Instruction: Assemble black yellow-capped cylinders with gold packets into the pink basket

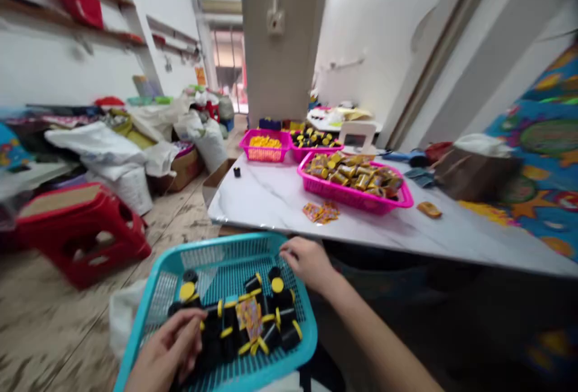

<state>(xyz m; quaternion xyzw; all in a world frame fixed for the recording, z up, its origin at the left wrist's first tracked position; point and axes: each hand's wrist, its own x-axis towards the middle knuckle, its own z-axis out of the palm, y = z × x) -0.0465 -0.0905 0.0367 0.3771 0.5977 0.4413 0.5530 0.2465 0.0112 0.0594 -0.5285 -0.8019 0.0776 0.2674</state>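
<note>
A turquoise plastic basket (228, 246) sits low in front of me. Inside lie several small black canisters with yellow lids (291, 335), some on their sides. Printed orange labels or packets (249, 315) lie among them. My left hand (174, 341) is over the basket's near left part, fingers curled together beside the black canisters. Whether anything is in its fingers is hidden. My right hand (309, 262) is at the basket's far right corner, over the rim, with thumb and fingers drawn together. What it pinches, if anything, is too blurred to make out.
On the white marbled table (266, 193) stand a pink basket of wrapped canisters (356, 196), a pink basket of yellow lids (266, 152) and another of black canisters (316, 142). Loose orange packets (320, 212) lie at the table's front edge. A red stool (85, 229) stands left.
</note>
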